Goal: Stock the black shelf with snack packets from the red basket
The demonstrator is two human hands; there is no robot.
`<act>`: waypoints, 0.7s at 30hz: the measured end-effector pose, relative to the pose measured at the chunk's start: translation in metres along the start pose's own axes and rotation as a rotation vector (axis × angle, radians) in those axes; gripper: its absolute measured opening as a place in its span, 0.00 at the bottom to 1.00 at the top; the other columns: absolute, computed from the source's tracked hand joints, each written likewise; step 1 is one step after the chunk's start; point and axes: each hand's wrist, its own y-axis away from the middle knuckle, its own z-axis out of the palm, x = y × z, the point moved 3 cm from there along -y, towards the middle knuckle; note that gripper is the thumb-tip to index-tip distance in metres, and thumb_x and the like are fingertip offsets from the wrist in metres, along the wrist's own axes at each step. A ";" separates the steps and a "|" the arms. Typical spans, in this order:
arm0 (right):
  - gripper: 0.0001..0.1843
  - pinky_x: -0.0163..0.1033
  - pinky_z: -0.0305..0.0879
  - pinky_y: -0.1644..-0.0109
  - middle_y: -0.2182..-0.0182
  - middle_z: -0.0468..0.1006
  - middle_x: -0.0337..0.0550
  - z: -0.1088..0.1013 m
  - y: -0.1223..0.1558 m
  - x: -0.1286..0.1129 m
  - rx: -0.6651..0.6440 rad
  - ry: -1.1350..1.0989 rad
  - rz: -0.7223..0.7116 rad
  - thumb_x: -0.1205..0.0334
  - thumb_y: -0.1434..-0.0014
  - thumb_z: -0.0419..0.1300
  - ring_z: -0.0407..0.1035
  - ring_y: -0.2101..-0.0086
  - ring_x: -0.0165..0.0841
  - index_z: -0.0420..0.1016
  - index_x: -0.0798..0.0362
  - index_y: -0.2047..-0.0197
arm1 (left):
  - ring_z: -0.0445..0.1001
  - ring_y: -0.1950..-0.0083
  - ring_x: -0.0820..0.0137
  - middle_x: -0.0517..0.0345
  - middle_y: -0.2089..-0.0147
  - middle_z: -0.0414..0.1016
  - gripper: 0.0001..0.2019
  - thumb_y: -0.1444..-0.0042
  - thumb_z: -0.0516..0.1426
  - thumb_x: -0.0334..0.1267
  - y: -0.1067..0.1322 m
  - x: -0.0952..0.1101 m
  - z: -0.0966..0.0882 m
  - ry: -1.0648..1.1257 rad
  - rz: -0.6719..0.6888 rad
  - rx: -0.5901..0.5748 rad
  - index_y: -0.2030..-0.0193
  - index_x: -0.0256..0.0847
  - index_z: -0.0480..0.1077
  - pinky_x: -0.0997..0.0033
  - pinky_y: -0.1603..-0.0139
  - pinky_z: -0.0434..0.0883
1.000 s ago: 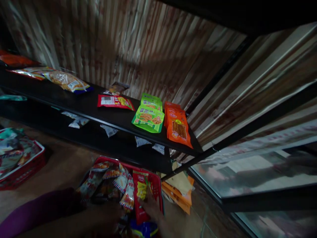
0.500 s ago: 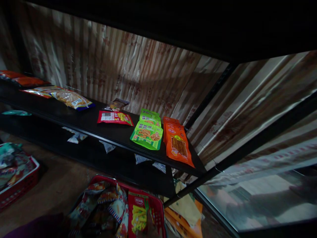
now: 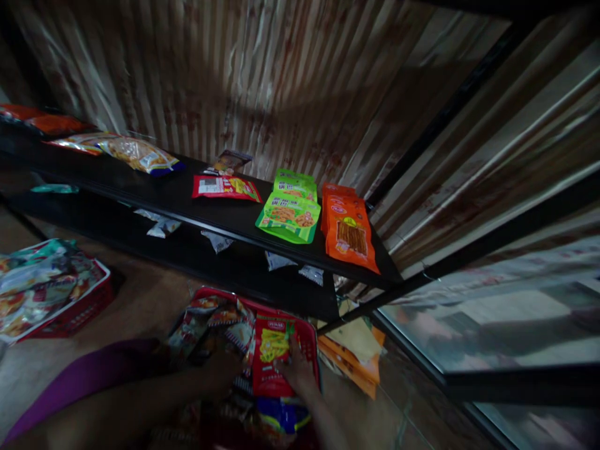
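Both my hands are down in a red basket point(image 3: 309, 342) of snack packets on the floor. My right hand point(image 3: 300, 370) is at the right edge of a red snack packet point(image 3: 269, 381) with yellow sticks pictured on it. Its fingers are apart, touching the packet's face. Dark and blurred, my left hand point(image 3: 227, 370) lies by the packet's left side, its fingers not clear. Below the red packet sits a blue packet point(image 3: 284, 415). Several brown-and-white packets point(image 3: 206, 305) fill the basket's left part.
Above the basket, a black shelf point(image 3: 154, 194) carries green packets point(image 3: 288, 215), orange packets point(image 3: 349, 234), a red packet point(image 3: 226, 187) and clear bags point(image 3: 138, 155). A lower shelf point(image 3: 262, 287) holds small packets. Another filled basket point(image 3: 89, 306) stands left. Orange packages point(image 3: 351, 356) lie right, beside a glass-fronted case point(image 3: 478, 331).
My view has tilted down, so shelf and basket sit higher in the picture. Both hands have come into view in the basket, at the red packet.
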 end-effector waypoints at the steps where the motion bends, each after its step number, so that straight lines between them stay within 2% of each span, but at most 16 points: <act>1: 0.40 0.42 0.63 0.48 0.46 0.71 0.49 -0.001 0.002 -0.003 0.006 0.000 0.004 0.54 0.47 0.57 0.66 0.46 0.43 0.49 0.48 0.33 | 0.71 0.48 0.46 0.35 0.48 0.72 0.30 0.58 0.57 0.27 0.003 0.000 0.001 -0.019 0.007 0.001 0.44 0.40 0.66 0.47 0.54 0.70; 3: 0.40 0.42 0.62 0.47 0.44 0.69 0.51 -0.002 0.005 -0.006 0.007 0.014 0.028 0.54 0.46 0.57 0.65 0.45 0.42 0.48 0.50 0.33 | 0.72 0.48 0.47 0.35 0.47 0.71 0.31 0.58 0.56 0.28 0.009 0.000 -0.001 -0.035 0.033 0.015 0.42 0.41 0.64 0.49 0.55 0.70; 8: 0.42 0.41 0.58 0.43 0.40 0.63 0.55 -0.004 0.010 -0.013 -0.002 0.028 0.064 0.57 0.46 0.58 0.60 0.41 0.42 0.44 0.54 0.32 | 0.73 0.50 0.52 0.38 0.48 0.71 0.20 0.48 0.50 0.31 0.021 -0.002 -0.005 0.003 0.032 0.056 0.47 0.39 0.68 0.53 0.55 0.71; 13: 0.43 0.41 0.58 0.41 0.40 0.65 0.55 -0.008 0.014 -0.014 0.005 -0.133 0.089 0.63 0.49 0.58 0.59 0.41 0.40 0.46 0.58 0.33 | 0.68 0.44 0.60 0.45 0.44 0.69 0.18 0.44 0.48 0.33 0.018 -0.002 -0.002 0.142 0.026 0.151 0.47 0.41 0.67 0.60 0.46 0.65; 17: 0.44 0.39 0.62 0.44 0.43 0.68 0.48 -0.011 0.016 -0.013 -0.028 -0.366 0.071 0.67 0.52 0.56 0.65 0.45 0.37 0.45 0.54 0.32 | 0.70 0.46 0.65 0.50 0.48 0.73 0.16 0.42 0.47 0.34 0.010 0.001 -0.005 0.303 -0.007 0.216 0.50 0.41 0.68 0.66 0.46 0.65; 19: 0.43 0.41 0.65 0.47 0.45 0.71 0.45 -0.013 0.016 -0.012 -0.016 -0.403 0.048 0.67 0.52 0.55 0.67 0.47 0.38 0.48 0.50 0.33 | 0.70 0.47 0.65 0.51 0.49 0.74 0.14 0.42 0.47 0.34 0.004 0.002 -0.006 0.336 -0.028 0.243 0.53 0.41 0.69 0.67 0.47 0.65; 21: 0.41 0.42 0.67 0.49 0.46 0.73 0.44 -0.014 0.015 -0.012 0.013 -0.402 0.020 0.65 0.52 0.55 0.68 0.47 0.40 0.52 0.48 0.34 | 0.70 0.47 0.63 0.50 0.48 0.73 0.15 0.42 0.46 0.34 -0.005 0.004 -0.003 0.325 -0.002 0.243 0.50 0.42 0.67 0.65 0.46 0.65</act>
